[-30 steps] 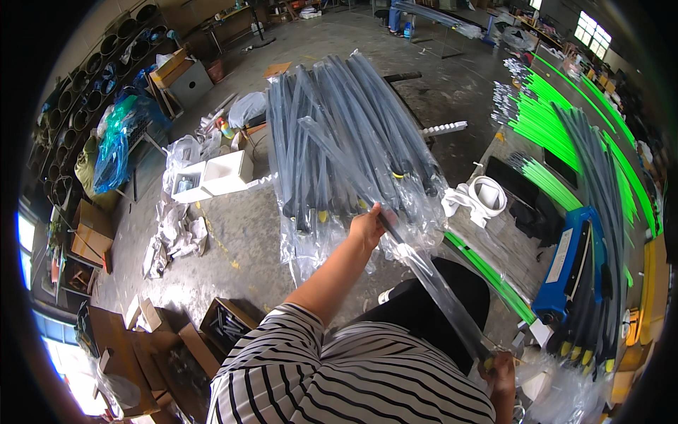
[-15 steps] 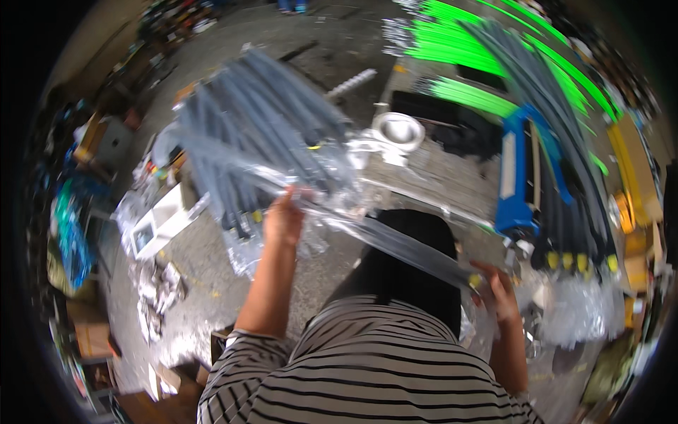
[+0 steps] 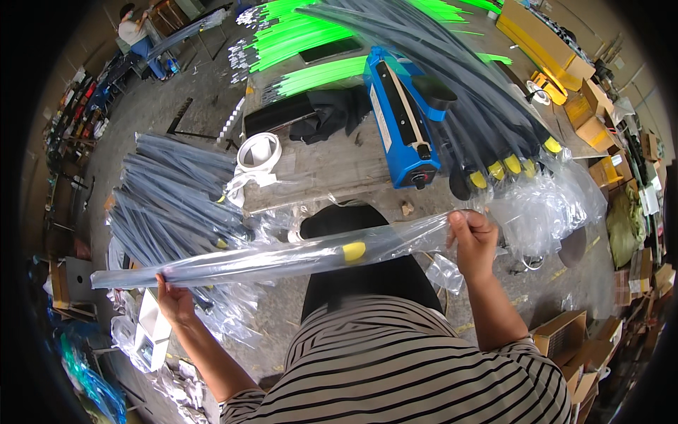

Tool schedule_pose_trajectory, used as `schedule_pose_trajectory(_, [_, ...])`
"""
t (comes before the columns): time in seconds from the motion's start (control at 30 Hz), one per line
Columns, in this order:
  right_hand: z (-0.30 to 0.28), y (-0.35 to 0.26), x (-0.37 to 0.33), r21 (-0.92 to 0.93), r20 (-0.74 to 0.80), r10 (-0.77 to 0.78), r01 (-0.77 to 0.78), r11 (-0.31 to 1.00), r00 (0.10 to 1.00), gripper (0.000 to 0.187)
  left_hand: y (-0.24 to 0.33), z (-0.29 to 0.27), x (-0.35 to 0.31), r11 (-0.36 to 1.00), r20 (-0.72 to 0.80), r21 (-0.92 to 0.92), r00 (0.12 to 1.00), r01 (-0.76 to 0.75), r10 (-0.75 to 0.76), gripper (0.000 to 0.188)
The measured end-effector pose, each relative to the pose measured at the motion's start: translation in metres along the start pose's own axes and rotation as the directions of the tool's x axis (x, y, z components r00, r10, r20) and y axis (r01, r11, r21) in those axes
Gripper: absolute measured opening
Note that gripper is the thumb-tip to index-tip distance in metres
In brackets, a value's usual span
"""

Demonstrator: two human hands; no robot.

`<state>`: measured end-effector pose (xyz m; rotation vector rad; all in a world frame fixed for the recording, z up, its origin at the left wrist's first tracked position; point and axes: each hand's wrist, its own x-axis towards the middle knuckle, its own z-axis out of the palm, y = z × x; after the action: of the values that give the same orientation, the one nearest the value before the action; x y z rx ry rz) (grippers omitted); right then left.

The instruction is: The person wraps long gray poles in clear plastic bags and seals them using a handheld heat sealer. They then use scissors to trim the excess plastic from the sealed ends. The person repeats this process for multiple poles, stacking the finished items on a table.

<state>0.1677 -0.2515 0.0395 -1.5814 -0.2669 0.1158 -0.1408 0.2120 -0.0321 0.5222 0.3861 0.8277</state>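
Observation:
A long clear plastic sleeve [image 3: 282,260] is stretched across my lap, with a slim dark strip inside. A yellow tip [image 3: 354,251] shows through the film, right of the middle. My left hand [image 3: 175,300] is closed on the sleeve near its left end, thumb and fingers holding its lower edge. At the other end, my right hand [image 3: 474,240] pinches the loose, flattened film beyond the yellow tip. In front of my hands, a blue impulse sealer [image 3: 399,120] with a black-knobbed end lies on the worktable [image 3: 318,166].
Bagged dark strips [image 3: 169,198] are piled at left. More dark strips [image 3: 466,106] with yellow tips lie right of the sealer, near crumpled clear bags [image 3: 544,215]. Green rods [image 3: 304,39] and a white tape roll [image 3: 258,152] are on the table. A person [image 3: 134,32] stands far left.
My hands have moved apart, drawing the sleeve nearly level. My right hand has shifted from beside the yellow tip to the film end. The view has swung right.

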Motion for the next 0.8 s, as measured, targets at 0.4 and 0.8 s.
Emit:
schedule_pose_trajectory(0.4, [-0.037, -0.027, 0.035, -0.329, -0.3, -0.482, 0.385, 0.862, 0.823, 0.02, 0.025, -0.003, 0.002, 0.969, -0.265, 0.144, 0.936, -0.201, 0.233, 0.013])
schedule_pose_trajectory(0.8, [0.089, -0.013, -0.008, 0.656, 0.531, -0.128, -0.311, 0.688, 0.838, 0.061, -0.034, 0.073, -0.01, 0.985, -0.389, 0.053, 0.905, -0.161, 0.169, 0.007])
